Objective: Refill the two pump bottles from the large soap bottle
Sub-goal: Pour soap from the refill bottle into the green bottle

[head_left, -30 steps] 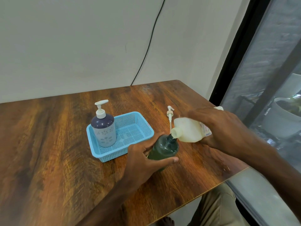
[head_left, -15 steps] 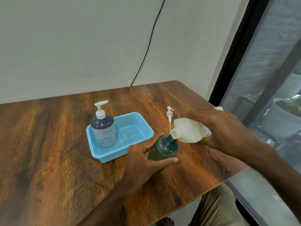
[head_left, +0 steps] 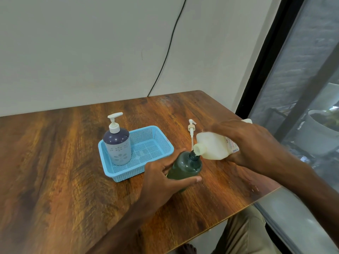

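Head view: the left hand grips the green pump bottle, upright on the table, thumb near, fingers far. The right hand grips the large soap bottle, tipped sideways, spout at the green bottle's open neck. The purple pump bottle stands in the blue basket, left. A detached pump lies beyond.

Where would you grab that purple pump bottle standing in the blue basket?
Probably grip the purple pump bottle round its upper body, above the rim of the blue basket, coming from the left. It stands upright at the basket's left end, the mesh wall covers its lower part, and the thin pump head looks a poor hold.
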Demonstrator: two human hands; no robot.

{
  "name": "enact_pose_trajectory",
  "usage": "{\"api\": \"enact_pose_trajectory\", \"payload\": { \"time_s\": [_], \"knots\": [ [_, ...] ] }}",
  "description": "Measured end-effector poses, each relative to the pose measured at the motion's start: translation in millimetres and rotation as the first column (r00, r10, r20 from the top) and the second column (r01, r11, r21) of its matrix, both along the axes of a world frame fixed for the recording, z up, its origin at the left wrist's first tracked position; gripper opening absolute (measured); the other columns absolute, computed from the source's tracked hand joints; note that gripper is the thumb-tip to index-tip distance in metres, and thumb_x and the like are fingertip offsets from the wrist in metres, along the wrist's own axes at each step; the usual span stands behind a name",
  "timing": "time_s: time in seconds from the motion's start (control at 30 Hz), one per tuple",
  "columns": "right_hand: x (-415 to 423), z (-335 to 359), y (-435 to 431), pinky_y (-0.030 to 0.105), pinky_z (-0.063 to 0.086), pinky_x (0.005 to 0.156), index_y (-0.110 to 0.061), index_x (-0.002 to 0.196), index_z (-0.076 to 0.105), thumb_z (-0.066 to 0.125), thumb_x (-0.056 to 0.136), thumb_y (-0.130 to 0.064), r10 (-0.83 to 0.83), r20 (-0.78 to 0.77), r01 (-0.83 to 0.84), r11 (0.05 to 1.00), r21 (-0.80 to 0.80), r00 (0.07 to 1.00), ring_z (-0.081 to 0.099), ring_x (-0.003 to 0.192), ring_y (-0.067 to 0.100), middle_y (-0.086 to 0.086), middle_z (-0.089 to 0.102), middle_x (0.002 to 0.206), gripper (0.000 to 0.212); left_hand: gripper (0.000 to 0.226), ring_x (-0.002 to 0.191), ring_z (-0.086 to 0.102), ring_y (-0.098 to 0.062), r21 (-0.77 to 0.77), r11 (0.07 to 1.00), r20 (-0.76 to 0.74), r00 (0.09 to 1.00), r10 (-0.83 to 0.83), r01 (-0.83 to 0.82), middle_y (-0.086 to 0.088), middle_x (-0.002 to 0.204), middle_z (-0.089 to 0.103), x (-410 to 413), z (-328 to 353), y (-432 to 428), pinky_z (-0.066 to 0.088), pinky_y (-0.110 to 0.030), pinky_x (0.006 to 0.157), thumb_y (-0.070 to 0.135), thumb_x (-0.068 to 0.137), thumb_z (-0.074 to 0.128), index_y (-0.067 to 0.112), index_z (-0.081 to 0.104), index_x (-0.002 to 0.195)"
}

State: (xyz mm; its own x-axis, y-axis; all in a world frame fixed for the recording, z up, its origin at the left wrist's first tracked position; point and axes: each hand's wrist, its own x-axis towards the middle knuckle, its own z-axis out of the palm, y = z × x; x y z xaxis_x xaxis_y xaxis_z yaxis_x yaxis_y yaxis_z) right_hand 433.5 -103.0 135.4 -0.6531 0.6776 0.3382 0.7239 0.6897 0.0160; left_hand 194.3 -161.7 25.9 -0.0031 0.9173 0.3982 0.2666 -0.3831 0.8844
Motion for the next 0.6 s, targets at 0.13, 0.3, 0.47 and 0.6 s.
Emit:
{"api": "enact_pose_trajectory", "payload": {
  "time_s": [0.13, 0.3, 0.47, 0.6],
  "knots": [
    [-0.4, 1.8, -0.5, 0.039, 0.054, 0.084, -0.041, 0.138, 0.05, 0.09, 0.069, -0.024, -0.005, 0.004, 0.005, 1.0, -0.001, 1.0, 0.053, 0.127, 0.014, -0.014, 0.06, 0.135, 0.082, 0.074, 0.115, 0.07, -0.001, -0.002, 1.0, -0.001, 1.0, -0.002, 0.002, 0.017, 0.122, 0.075, -0.1, 1.3, -0.5, 0.059, -0.024, 0.094, 0.038, 0.067, 0.097, 0.023, 0.067, 0.133],
    [-1.3, 1.9, -1.7, 0.04, 0.053, 0.079, -0.038, 0.136, 0.052, 0.092, 0.065, -0.018, 0.012, 0.005, -0.012, 1.0, 0.023, 1.0, 0.056, 0.124, 0.017, -0.011, 0.063, 0.133, 0.083, 0.075, 0.117, 0.069, 0.0, 0.007, 1.0, -0.022, 1.0, 0.006, -0.006, 0.017, 0.123, 0.074, -0.4, 1.9, -1.1, 0.058, -0.021, 0.094, 0.042, 0.067, 0.095, 0.021, 0.068, 0.134],
    [-0.7, 0.2, 0.1, 0.039, 0.05, 0.079, -0.03, 0.133, 0.058, 0.095, 0.058, -0.011, 0.046, -0.025, -0.045, 0.997, 0.062, 0.999, 0.062, 0.118, 0.025, -0.004, 0.068, 0.127, 0.086, 0.077, 0.117, 0.069, -0.002, 0.003, 1.0, -0.018, 1.0, 0.004, -0.004, 0.015, 0.124, 0.074, -0.5, 1.7, -0.6, 0.059, -0.023, 0.094, 0.041, 0.068, 0.096, 0.018, 0.068, 0.135],
    [0.7, -1.9, 1.2, 0.035, 0.047, 0.08, -0.034, 0.135, 0.055, 0.093, 0.062, -0.016, 0.043, -0.033, -0.042, 0.998, 0.052, 0.999, 0.06, 0.122, 0.021, -0.007, 0.065, 0.13, 0.084, 0.076, 0.116, 0.07, -0.003, 0.003, 1.0, -0.011, 1.0, 0.002, -0.002, 0.016, 0.123, 0.075, -0.3, 1.6, -0.7, 0.06, -0.023, 0.093, 0.038, 0.068, 0.097, 0.019, 0.068, 0.135]
  ]
}}
